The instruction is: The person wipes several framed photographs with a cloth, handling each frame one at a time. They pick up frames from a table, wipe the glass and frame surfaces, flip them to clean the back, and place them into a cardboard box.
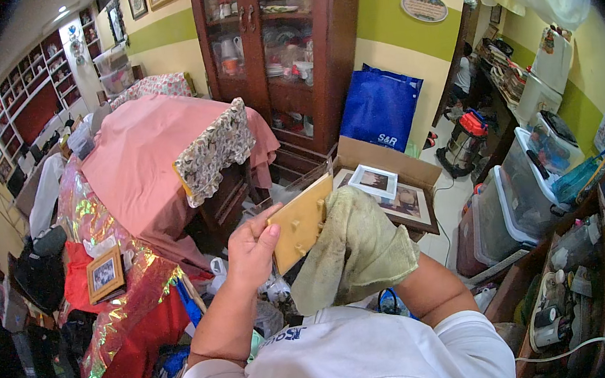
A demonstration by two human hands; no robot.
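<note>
My left hand grips the left edge of a flat yellowish wooden panel, perhaps a picture frame, with the thumb on its near face. Small raised knobs stand out from that face. A worn, stained, pale green cloth drapes over my right hand, hiding its fingers. The cloth meets the right edge of the panel. Only my right forearm shows below it. Just beyond, an open cardboard box holds a white-framed photo lying on a larger dark-framed picture.
Left stands a table with a pink cloth and a floral-covered chair. A framed photo lies on red and iridescent material. Ahead are a glass-door cabinet and blue bag. Plastic bins and a vacuum cleaner stand right.
</note>
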